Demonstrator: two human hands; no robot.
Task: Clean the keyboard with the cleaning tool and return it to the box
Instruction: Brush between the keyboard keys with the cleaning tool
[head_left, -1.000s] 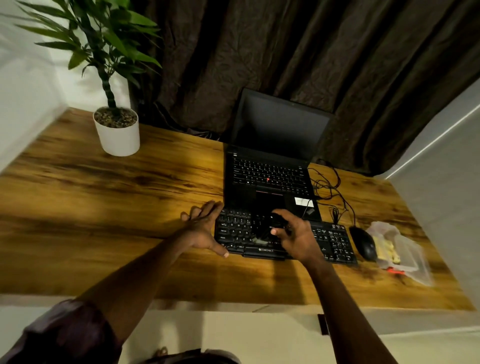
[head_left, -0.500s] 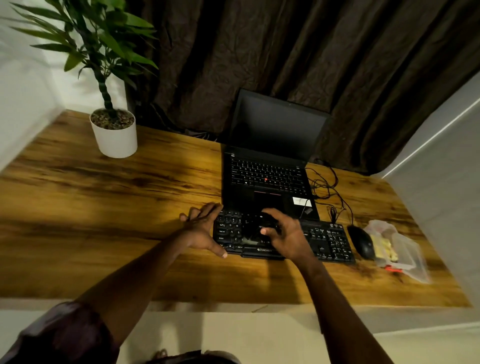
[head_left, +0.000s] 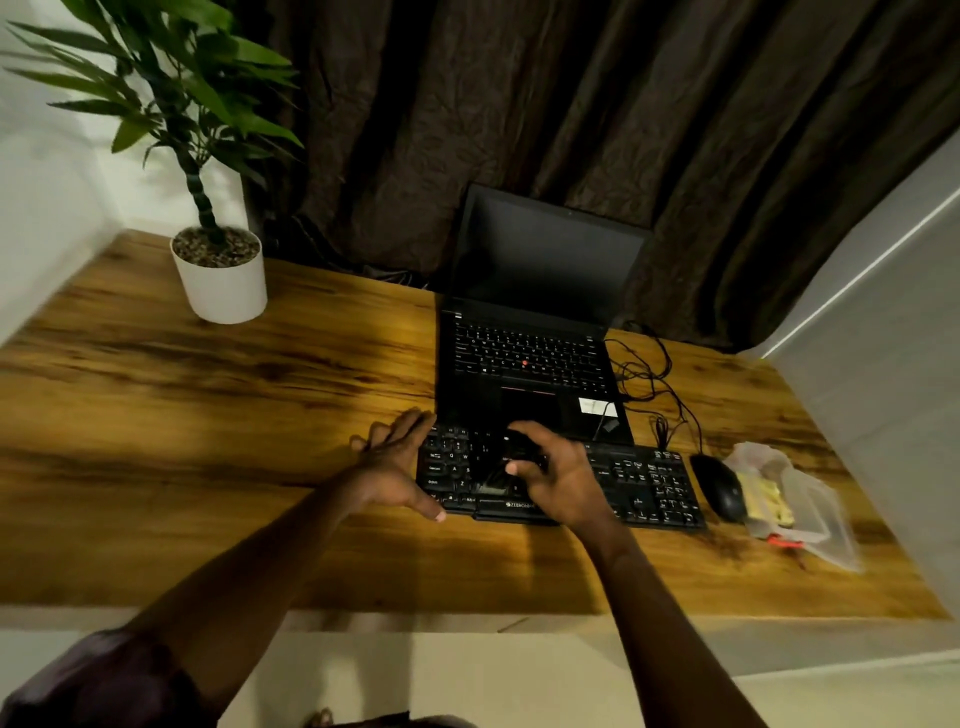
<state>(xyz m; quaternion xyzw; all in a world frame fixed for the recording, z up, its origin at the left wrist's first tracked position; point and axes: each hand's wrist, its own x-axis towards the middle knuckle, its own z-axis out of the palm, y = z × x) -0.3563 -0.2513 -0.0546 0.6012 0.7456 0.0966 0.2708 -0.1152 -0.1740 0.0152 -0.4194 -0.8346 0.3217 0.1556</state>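
A black external keyboard (head_left: 644, 483) lies on the wooden desk in front of an open laptop. My right hand (head_left: 563, 478) grips a small dark cleaning tool (head_left: 511, 457) and holds it down on the keys at the keyboard's left-middle. The tool is mostly hidden by my fingers and blends with the keys. My left hand (head_left: 395, 462) rests flat with straight fingers against the keyboard's left end, thumb along the front edge. A clear plastic box (head_left: 800, 499) with yellowish contents and a red bit sits at the right.
The open black laptop (head_left: 530, 358) stands just behind the keyboard. A black mouse (head_left: 719, 486) lies between keyboard and box, with tangled cables (head_left: 649, 379) behind. A white potted plant (head_left: 221, 280) stands at the back left. Dark curtains hang behind the wooden desk (head_left: 208, 415).
My right hand with the tool has slid leftward across the keys. The left hand has stayed at the keyboard's left end.
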